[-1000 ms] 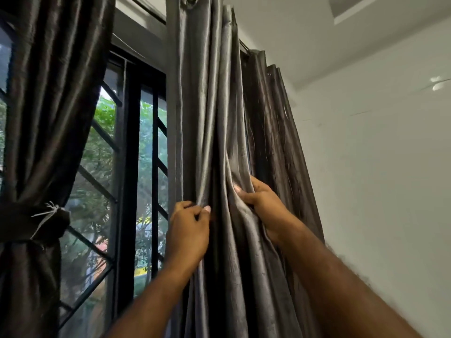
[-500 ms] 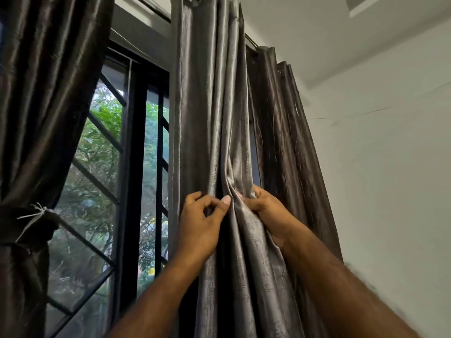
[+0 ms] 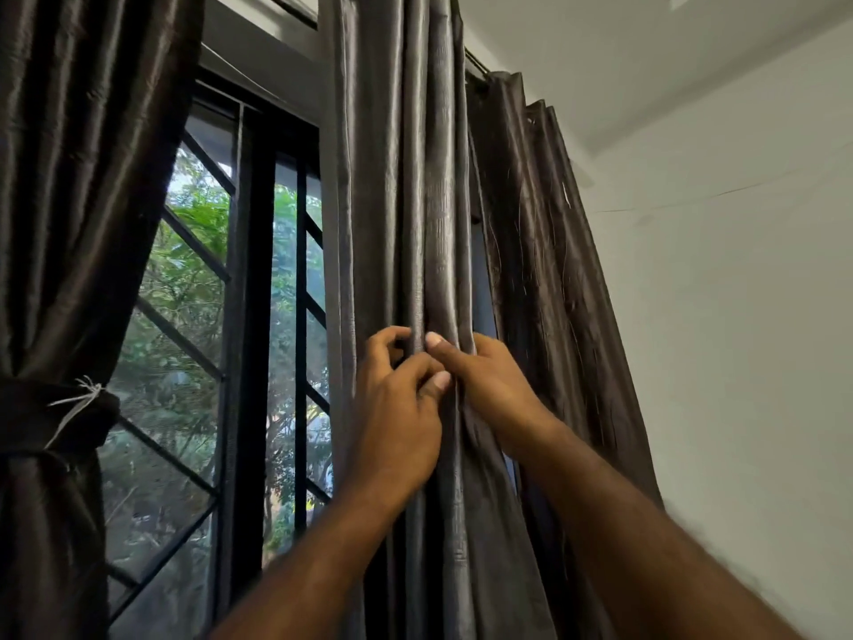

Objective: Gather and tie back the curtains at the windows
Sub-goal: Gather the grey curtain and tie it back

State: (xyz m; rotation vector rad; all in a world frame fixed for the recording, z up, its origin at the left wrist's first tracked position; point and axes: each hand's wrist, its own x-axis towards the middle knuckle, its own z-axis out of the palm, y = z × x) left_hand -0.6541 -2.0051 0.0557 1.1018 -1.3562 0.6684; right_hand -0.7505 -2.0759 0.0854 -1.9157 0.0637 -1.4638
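A grey shiny curtain (image 3: pixel 406 187) hangs in narrow vertical folds in the middle of the view. My left hand (image 3: pixel 397 413) grips folds of it with curled fingers, thumb tip against the cloth. My right hand (image 3: pixel 489 385) pinches the neighbouring folds from the right, its thumb lying beside my left fingers. Both hands touch each other at mid height. A darker brown curtain panel (image 3: pixel 544 251) hangs right behind, next to the wall. At the far left another dark curtain (image 3: pixel 78 177) is gathered and bound with a white string tie (image 3: pixel 76 401).
A black-framed window with a diagonal metal grille (image 3: pixel 184 344) shows green trees between the curtains. The curtain rod (image 3: pixel 475 67) runs along the top. A white wall (image 3: pixel 738 316) stands at the right, with the ceiling above it.
My two hands have moved together, pressing the grey folds into a tighter bundle. The gap between them has closed, and the view has shifted slightly left and up.
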